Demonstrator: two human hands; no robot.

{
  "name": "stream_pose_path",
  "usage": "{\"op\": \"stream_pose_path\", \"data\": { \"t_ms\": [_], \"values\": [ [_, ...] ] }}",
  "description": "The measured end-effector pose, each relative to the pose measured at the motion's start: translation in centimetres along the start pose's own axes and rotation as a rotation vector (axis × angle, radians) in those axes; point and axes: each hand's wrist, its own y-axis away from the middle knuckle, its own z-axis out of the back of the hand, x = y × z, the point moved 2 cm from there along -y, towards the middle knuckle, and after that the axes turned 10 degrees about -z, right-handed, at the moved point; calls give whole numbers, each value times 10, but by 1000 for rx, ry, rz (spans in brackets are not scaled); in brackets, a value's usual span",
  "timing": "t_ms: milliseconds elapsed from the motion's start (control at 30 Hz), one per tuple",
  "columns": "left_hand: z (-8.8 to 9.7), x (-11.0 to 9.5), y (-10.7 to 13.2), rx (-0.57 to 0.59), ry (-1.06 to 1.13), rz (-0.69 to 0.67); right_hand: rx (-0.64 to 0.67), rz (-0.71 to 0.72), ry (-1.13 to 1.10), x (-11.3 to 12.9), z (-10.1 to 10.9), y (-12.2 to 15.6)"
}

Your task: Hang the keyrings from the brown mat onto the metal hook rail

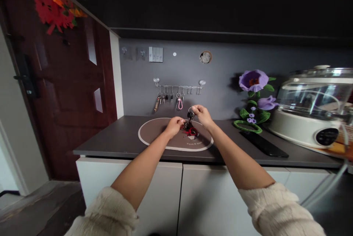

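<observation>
Both my arms reach out over the dark countertop (118, 138). My right hand (202, 114) is closed, pinching the ring of a bunch of keys (190, 125) with black and red parts that hangs from it. My left hand (175, 125) is closed too, pinching the lower part of the same bunch. The keys hang just above an oval brown mat (154, 135) with a pale border. Behind them on the grey wall is a metal hook rail (179, 87) carrying several other keys and a pink loop.
A dark red door (68, 92) stands at the left. A purple crocheted flower (253, 98) and a flat black device (263, 144) sit right of the mat. A white cooker with a glass lid (311, 107) fills the right end. White cabinet doors (176, 192) are below.
</observation>
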Motion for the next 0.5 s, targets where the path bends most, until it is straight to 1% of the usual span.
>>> {"op": "stream_pose_path", "data": {
  "t_ms": [133,267,400,500],
  "values": [
    [1,-1,0,-22,-49,-14,27,38,77,7,4,-11],
    [2,-1,-1,-41,-102,-56,36,69,165,15,9,-19],
    [3,1,-3,-49,-136,-80,20,96,249,24,15,-26],
    [2,2,-2,-51,-116,-73,4,114,315,33,20,-28]
  ]
}}
